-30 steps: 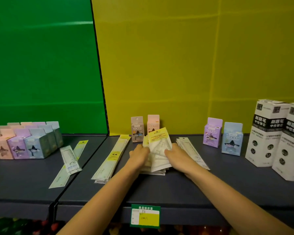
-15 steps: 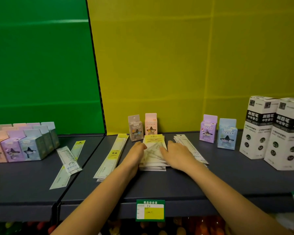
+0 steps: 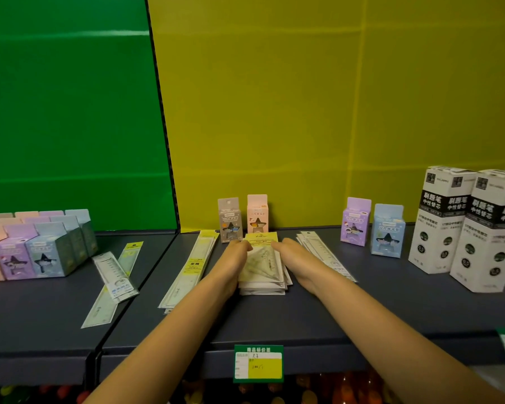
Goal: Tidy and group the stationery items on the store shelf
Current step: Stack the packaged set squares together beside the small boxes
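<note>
The dark shelf (image 3: 362, 316) holds everything. At the far right stand the tall white boxes (image 3: 461, 225), close side by side, so they look sorted. At the far left a bunch of little colored boxes (image 3: 35, 252) sits packed in neat rows.

Next come the long ruler packs. One pile (image 3: 191, 269) lies just left of the middle. Another pile (image 3: 324, 255) lies just right of it. Two loose ruler packs (image 3: 114, 278) lie crossed on the left part of the shelf, apart from the rest. I think they still need a home.

In the middle lies the stack of flat packets (image 3: 263, 272), with a yellow card on top. Its lower edges stick out unevenly. The left hand (image 3: 235, 258) presses on its left side and the right hand (image 3: 293, 256) on its right side. The fingers look mostly straight, not wrapped around anything. I think the hands squeeze in like this to push the packets into one even pile.

Behind the stack stand a gray box (image 3: 229, 221) and a pink box (image 3: 257, 214). A purple box (image 3: 354, 223) and a blue box (image 3: 388, 231) stand further right. They look like strays from the left bunch.

A small green price tag (image 3: 258, 363) hangs on the shelf's front edge.
</note>
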Tool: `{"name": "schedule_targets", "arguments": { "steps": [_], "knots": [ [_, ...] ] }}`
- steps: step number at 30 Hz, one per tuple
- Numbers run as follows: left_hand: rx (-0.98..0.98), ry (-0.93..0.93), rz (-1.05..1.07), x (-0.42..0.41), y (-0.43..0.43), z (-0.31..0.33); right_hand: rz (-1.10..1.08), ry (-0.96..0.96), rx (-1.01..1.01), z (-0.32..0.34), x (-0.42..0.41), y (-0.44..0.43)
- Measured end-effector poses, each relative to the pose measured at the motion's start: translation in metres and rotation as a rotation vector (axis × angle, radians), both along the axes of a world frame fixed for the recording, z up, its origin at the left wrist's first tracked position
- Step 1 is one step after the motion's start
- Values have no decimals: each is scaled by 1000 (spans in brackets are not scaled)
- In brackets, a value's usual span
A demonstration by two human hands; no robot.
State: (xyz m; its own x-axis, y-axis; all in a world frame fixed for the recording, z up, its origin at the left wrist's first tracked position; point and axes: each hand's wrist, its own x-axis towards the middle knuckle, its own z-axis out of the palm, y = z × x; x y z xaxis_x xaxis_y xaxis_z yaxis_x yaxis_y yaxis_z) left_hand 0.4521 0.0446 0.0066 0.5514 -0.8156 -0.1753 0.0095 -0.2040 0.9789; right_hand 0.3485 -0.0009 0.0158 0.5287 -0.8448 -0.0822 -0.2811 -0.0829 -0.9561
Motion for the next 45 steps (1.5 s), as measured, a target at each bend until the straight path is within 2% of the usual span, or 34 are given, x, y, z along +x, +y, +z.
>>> {"name": "schedule_targets", "arguments": {
  "steps": [5,13,16,20,23,28,34,45],
  "knots": [
    [13,-12,-14,-5,-7,6,-59,90,-15,4,14,-4],
    [-6,6,-30,1,-6,-7,-47,-90,150,-15,9,-7],
    [-12,-48,-36,-4,-7,-7,-8,-75,98,-14,5,-2],
    [-123,-137,-13,1,-5,3,18,-76,12,-7,-6,-12],
    [-200,-250,17,14,-3,22,-15,-39,-92,2,-6,-33],
    [-211,-451,93,62,-17,40,0,-25,-218,19,7,-66],
    [-13,-491,17,90,-46,40,-12,74,-337,23,44,-103],
    [-5,-510,-40,106,-79,30,100,128,-446,20,77,-141]
  ]
}}
